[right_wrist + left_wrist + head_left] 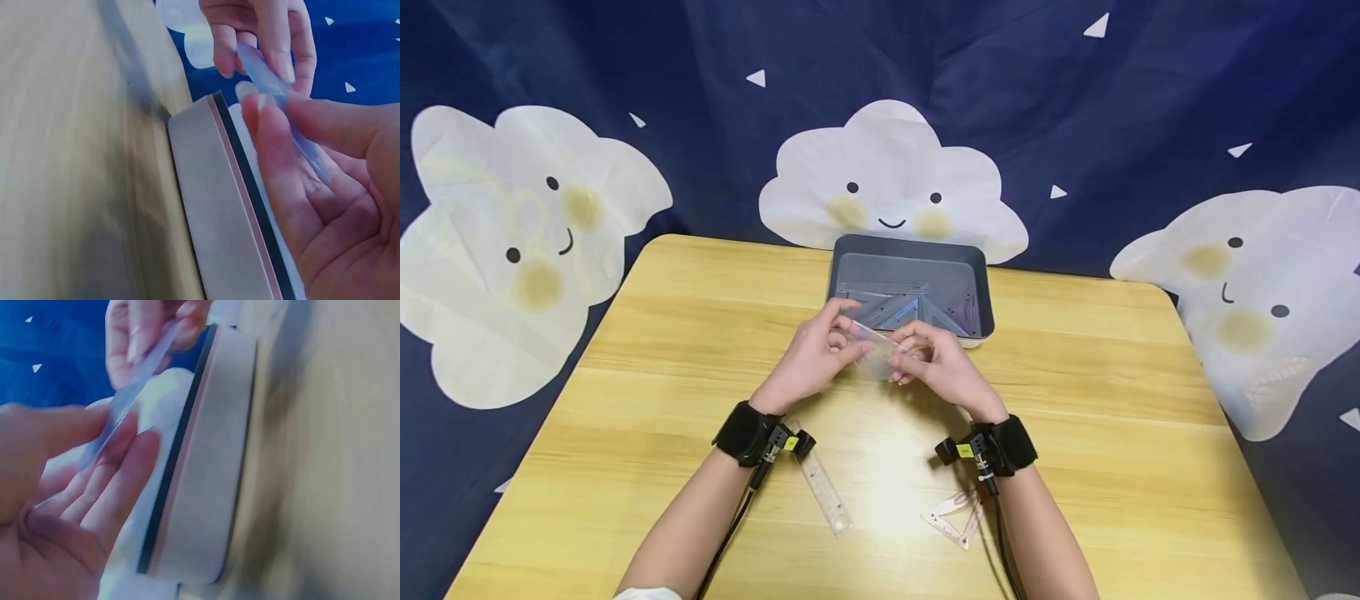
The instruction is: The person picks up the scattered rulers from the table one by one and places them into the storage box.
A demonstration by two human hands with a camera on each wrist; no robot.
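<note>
**Holding a clear ruler over the tray, both hands on it**

From the head view: I've got the clear ruler (880, 348) pinched at both ends, left hand (808, 358) on one end and right hand (943, 367) on the other, just in front of the grey tray (910, 250). The tray already has a few clear rulers and set squares in it. Another ruler (823, 490) and a pink set square (957, 517) lie on the table (625, 400) near my wrists.

Left wrist view: my thumb and fingers (115, 469) are curled onto the ruler's edge, tray wall just beside them.

Right wrist view: same deal, my thumb presses the strip against my fingers (275, 144).

My take: light fingertip pressure is plenty. It's thin and slick, so I'd keep it level and clear the tray wall.
</note>
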